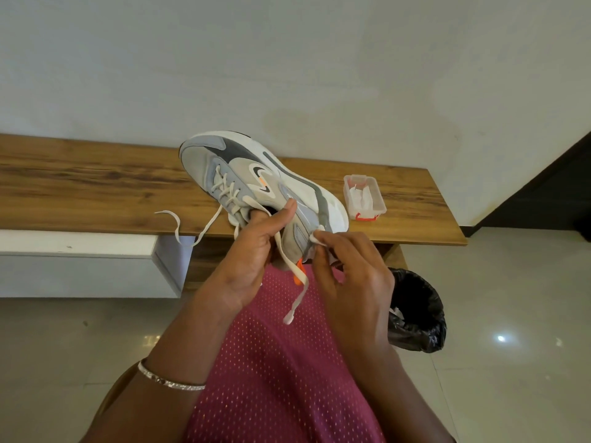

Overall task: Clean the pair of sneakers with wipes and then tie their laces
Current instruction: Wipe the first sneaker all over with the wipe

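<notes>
Long wooden bench (80,187) runs across the back, against a white wall. Down front, a pink mesh garment (281,362) fills the lower middle. And there's the sneaker (230,158), grey and white with a dark swoosh, held up in the air over the near edge of the bench, toe pointing away and left, sole turned to the right. On the floor to the right stands a bin with a black liner (422,302), with something white inside.

The left hand (252,251) grips the sneaker at the collar, fingers tucked into the opening and thumb pressed on the outside. The right hand (351,276) pinches a small white wipe (315,239) right against the heel.

On the bench, just right of the sneaker, sits a clear plastic box (372,206) with a red clip, white wipes inside. The laces (297,302) are undone: one end dangles between the hands, the other trails left over the bench edge. A sparkly bracelet (169,380) circles the left wrist.
</notes>
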A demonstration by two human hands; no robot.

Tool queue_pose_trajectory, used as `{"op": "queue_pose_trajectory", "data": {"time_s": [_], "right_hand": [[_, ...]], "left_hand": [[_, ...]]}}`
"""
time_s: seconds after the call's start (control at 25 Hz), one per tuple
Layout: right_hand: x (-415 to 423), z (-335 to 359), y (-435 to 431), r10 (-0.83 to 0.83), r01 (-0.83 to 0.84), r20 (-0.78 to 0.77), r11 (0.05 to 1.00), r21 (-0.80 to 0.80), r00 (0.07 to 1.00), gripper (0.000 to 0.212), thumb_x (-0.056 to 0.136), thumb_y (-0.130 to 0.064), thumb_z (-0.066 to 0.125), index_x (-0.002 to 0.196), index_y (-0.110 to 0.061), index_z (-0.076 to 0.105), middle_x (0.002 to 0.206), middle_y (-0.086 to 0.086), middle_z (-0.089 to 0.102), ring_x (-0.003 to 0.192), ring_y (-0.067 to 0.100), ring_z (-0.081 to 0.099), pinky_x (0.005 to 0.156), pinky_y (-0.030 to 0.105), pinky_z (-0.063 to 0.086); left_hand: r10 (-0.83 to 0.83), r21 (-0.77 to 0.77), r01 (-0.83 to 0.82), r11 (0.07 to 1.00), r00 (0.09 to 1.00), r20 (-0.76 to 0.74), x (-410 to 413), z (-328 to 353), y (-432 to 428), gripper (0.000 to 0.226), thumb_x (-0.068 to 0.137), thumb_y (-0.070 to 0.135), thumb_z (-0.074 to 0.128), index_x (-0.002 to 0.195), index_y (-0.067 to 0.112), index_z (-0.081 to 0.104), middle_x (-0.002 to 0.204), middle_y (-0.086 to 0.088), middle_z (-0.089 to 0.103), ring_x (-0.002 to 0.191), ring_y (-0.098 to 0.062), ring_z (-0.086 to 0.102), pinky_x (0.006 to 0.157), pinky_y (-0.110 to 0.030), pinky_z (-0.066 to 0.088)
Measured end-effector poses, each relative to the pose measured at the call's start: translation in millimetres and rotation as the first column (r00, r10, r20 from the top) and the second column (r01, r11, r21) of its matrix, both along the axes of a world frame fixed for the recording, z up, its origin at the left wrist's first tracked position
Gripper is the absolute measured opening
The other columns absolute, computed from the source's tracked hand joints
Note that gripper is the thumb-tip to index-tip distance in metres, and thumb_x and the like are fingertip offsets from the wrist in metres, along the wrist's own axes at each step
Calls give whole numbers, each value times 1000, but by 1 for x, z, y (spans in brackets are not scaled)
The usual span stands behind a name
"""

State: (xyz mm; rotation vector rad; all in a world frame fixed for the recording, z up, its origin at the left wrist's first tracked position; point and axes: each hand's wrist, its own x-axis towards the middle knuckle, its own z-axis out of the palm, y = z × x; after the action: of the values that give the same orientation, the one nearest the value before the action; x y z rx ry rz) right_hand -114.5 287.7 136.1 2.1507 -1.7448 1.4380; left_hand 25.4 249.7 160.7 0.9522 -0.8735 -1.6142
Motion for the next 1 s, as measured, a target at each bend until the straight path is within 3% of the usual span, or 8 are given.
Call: {"op": "queue_pose_trajectory", "data": {"time_s": [0.12, 0.24, 0.44, 0.56, 0.72, 0.84, 1.0], "right_hand": [[1, 12, -15, -42, 42, -13, 999, -6, 999, 17, 91, -10, 70, 107, -11, 74, 96, 1, 68, 90, 12, 61, 70, 18, 46], [2, 21, -30, -63, 63, -11, 998, 17, 998, 15, 89, -9, 70, 104, -12, 73, 97, 1, 70, 93, 14, 59, 75, 10, 33], [3, 21, -16, -20, 24, -64, 998, 62, 998, 10, 92, -9, 66, 101, -13, 66, 91, 0, 65, 83, 14, 55, 60, 25, 43], [4, 18, -1, -29, 36, -114, 998, 55, 993, 8, 95, -16, 55, 100, -14, 62, 87, -2, 65, 79, 14, 55, 58, 24, 40], [3, 20, -11, -99, 103, -92, 994, 30, 991, 7, 93, -11, 63, 100, -11, 64, 89, 1, 67, 84, 13, 55, 63, 20, 36], [2, 20, -26, -95, 97, -78, 995, 15, 992, 12, 95, -16, 56, 102, -11, 65, 93, 1, 68, 88, 16, 56, 65, 25, 42], [-7, 21, -38, -78, 77, 7, 997, 14, 997, 13, 94, -7, 62, 106, -13, 66, 100, 1, 67, 92, 16, 56, 69, 29, 48]], "left_hand": [[-18, -5, 19, 1000, 997, 69, -3, -8, -2, 57, 89, 29, 65, 142, 19, 48, 121, -1, 72, 112, -19, 68, 86, -35, 56], [-44, -14, 46, 999, 991, 130, -7, -16, -2, 70, 82, 31, 72, 146, 22, 44, 127, 0, 69, 119, -20, 65, 97, -42, 53], [14, -44, -9, 999, 994, 105, -8, -24, -1, 79, 79, 26, 72, 150, 23, 37, 134, -1, 65, 125, -20, 61, 104, -41, 49], [35, -56, -28, 998, 990, 140, -9, -26, 0, 82, 78, 27, 70, 151, 27, 33, 137, 1, 62, 125, -17, 60, 104, -38, 50], [-23, -59, 31, 998, 990, 138, -14, -26, -1, 77, 87, 20, 68, 153, 29, 29, 135, 1, 63, 120, -14, 64, 95, -34, 55], [-29, -36, 33, 999, 992, 125, -17, -27, -1, 75, 84, 19, 71, 149, 25, 34, 129, -3, 67, 116, -19, 67, 91, -38, 57], [44, -14, -43, 999, 990, 132, -13, -22, -2, 63, 72, 25, 72, 131, 21, 51, 118, -8, 70, 109, -26, 69, 84, -41, 59]]}}
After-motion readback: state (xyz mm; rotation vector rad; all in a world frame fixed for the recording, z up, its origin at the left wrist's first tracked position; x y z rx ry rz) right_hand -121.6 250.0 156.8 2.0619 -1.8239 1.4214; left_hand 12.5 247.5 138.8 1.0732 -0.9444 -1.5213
